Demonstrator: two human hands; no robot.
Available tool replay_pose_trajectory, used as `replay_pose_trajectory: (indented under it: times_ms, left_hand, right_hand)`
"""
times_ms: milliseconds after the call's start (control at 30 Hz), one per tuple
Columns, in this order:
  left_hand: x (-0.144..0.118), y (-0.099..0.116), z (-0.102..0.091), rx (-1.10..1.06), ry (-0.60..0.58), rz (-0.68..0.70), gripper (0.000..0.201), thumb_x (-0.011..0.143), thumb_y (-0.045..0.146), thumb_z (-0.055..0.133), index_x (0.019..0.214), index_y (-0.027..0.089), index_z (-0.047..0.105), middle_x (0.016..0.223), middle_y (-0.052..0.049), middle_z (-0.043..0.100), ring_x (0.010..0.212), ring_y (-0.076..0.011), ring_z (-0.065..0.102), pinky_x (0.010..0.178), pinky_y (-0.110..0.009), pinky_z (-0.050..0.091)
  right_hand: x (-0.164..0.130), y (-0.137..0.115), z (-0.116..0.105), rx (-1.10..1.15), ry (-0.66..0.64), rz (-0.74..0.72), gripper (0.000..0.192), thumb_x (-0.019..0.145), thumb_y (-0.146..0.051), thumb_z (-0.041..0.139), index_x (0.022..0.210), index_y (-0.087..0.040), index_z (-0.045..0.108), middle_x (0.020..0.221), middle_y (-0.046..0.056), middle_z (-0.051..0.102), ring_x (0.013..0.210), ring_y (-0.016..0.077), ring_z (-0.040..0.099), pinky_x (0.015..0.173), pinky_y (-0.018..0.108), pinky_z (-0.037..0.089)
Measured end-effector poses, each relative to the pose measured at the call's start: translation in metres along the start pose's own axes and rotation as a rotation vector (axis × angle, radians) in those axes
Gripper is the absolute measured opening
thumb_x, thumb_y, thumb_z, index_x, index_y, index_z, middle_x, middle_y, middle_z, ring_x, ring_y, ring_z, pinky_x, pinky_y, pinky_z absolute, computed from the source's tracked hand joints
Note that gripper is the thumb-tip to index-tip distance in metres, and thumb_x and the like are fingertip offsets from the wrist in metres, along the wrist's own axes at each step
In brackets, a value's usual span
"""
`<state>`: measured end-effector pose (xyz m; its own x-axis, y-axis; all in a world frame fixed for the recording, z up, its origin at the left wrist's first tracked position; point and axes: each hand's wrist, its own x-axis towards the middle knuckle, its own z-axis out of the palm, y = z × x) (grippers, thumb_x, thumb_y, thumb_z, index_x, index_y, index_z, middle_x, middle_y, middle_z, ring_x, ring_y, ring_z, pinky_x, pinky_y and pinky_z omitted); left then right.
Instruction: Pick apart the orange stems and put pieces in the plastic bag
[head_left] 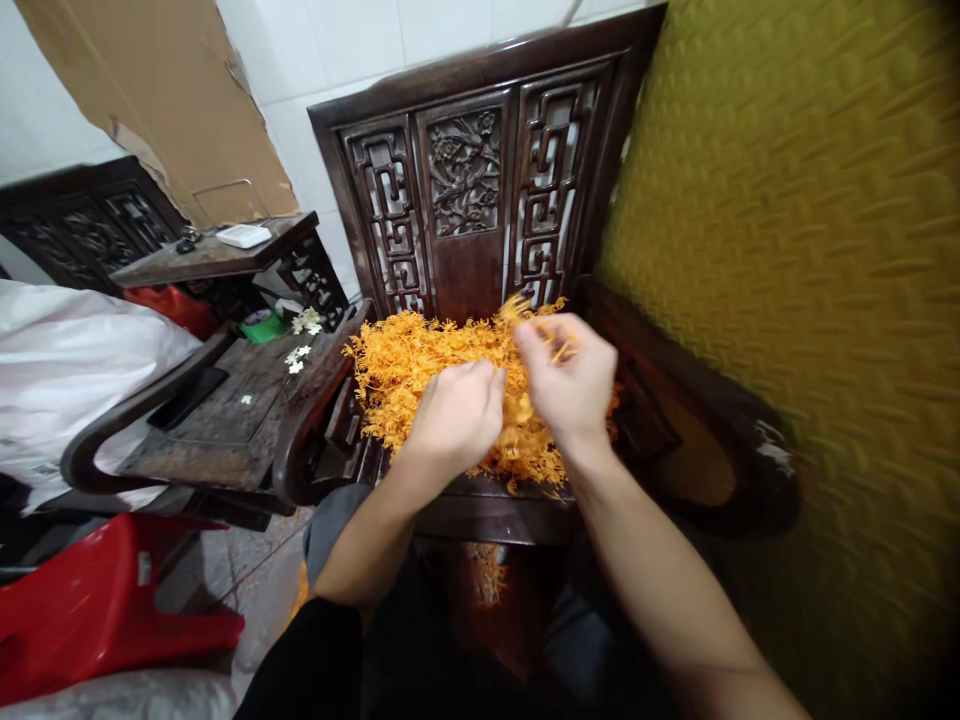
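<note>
A heap of small orange artificial flower pieces [409, 370] covers the seat of a dark carved wooden chair [465, 180]. My left hand [455, 412] rests on the heap with its fingers curled into the pieces. My right hand [571, 380] hovers just above the heap, pinching a thin orange sprig [562, 350] between thumb and fingers. The two hands almost touch near the heap's middle.
A yellow textured panel [810, 260] stands close on the right. To the left is a dark side table [225, 410] with small white flowers [300, 355], a red plastic stool [105, 600], a white bag [67, 360] and cardboard [172, 100] against the wall.
</note>
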<state>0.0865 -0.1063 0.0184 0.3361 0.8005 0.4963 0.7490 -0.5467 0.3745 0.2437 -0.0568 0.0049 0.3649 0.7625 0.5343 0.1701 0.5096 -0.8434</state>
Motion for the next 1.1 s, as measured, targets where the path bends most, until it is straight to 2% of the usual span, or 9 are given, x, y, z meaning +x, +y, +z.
replay_pose_trajectory:
  times_ms: [67,133,267,400,567,733,933,1000,1100]
  left_hand:
    - [-0.005,0.003,-0.012,-0.122,-0.089,0.025,0.040,0.107,0.030,0.044,0.069,0.021,0.053,0.065,-0.003,0.059,0.062,-0.0168,0.052,0.064,-0.035,0.040]
    - [-0.008,0.003,-0.024,-0.278,-0.176,0.009,0.039,0.107,0.032,0.045,0.074,0.020,0.062,0.066,-0.001,0.060,0.066,-0.0163,0.055,0.066,-0.034,0.043]
    - [0.001,-0.012,-0.034,-0.656,-0.125,-0.164,0.027,0.103,0.029,0.050,0.113,0.019,0.073,0.071,0.001,0.063,0.059,-0.0122,0.050,0.058,-0.029,0.041]
    - [0.012,-0.033,-0.026,-0.905,-0.039,-0.240,0.048,0.100,0.024,0.049,0.147,0.026,0.056,0.071,0.003,0.057,0.050,-0.0099,0.038,0.047,-0.025,0.031]
    - [0.009,-0.041,-0.025,-0.740,0.033,-0.197,0.041,0.103,0.057,0.054,0.110,0.021,0.074,0.060,0.005,0.044,0.050,-0.0098,0.039,0.045,-0.024,0.031]
    - [0.007,-0.027,-0.023,-0.498,0.225,-0.064,0.042,0.098,0.060,0.063,0.088,0.020,0.071,0.075,-0.002,0.067,0.070,-0.0135,0.060,0.067,-0.029,0.052]
    - [0.016,-0.047,-0.037,-0.620,0.778,-0.174,0.042,0.103,0.059,0.055,0.081,0.024,0.046,0.063,0.005,0.048,0.049,-0.0084,0.038,0.047,-0.026,0.031]
    - [0.017,-0.054,-0.043,-0.724,0.787,-0.206,0.043,0.104,0.061,0.049,0.083,0.026,0.039,0.065,0.006,0.049,0.044,-0.0079,0.034,0.044,-0.027,0.025]
    - [0.016,-0.051,-0.042,-0.778,0.619,-0.178,0.037,0.106,0.056,0.048,0.087,0.026,0.038,0.080,0.004,0.067,0.044,-0.0071,0.036,0.043,-0.027,0.025]
  right_hand:
    - [0.021,0.014,-0.020,0.115,0.283,0.054,0.029,0.082,-0.041,0.082,0.075,-0.022,0.062,0.063,-0.002,0.054,0.053,0.0125,0.046,0.053,0.032,0.039]
    - [0.035,0.023,-0.040,0.217,0.314,0.164,0.039,0.074,-0.044,0.089,0.067,-0.024,0.056,0.054,-0.005,0.042,0.045,0.0104,0.037,0.046,0.032,0.031]
    - [0.023,0.009,-0.054,0.181,-0.237,0.260,0.039,0.072,-0.050,0.091,0.078,-0.018,0.070,0.056,-0.004,0.046,0.046,0.0081,0.035,0.045,0.029,0.024]
    - [-0.007,-0.020,-0.032,0.187,-0.479,0.167,0.033,0.084,-0.050,0.082,0.081,-0.019,0.069,0.060,-0.004,0.049,0.052,0.0089,0.037,0.048,0.027,0.026]
    - [-0.016,-0.036,-0.013,0.150,-0.519,0.080,0.031,0.090,-0.045,0.075,0.077,-0.019,0.065,0.064,-0.001,0.052,0.060,0.0119,0.045,0.055,0.028,0.033]
    - [-0.019,-0.035,-0.005,0.105,-0.546,0.030,0.031,0.091,-0.040,0.072,0.072,-0.018,0.061,0.065,-0.002,0.053,0.061,0.0108,0.045,0.058,0.028,0.034]
    - [-0.022,-0.032,-0.006,0.191,-0.471,0.180,0.036,0.085,-0.038,0.079,0.067,-0.021,0.053,0.060,-0.004,0.044,0.053,0.0088,0.036,0.050,0.028,0.026]
    - [-0.017,-0.030,-0.007,0.344,-0.384,0.303,0.038,0.079,-0.044,0.084,0.070,-0.022,0.054,0.057,-0.007,0.037,0.049,0.0076,0.029,0.047,0.028,0.021]
    - [-0.007,-0.026,-0.006,0.551,-0.299,0.428,0.037,0.071,-0.048,0.089,0.080,-0.023,0.064,0.057,-0.009,0.032,0.047,0.0069,0.026,0.046,0.028,0.021]
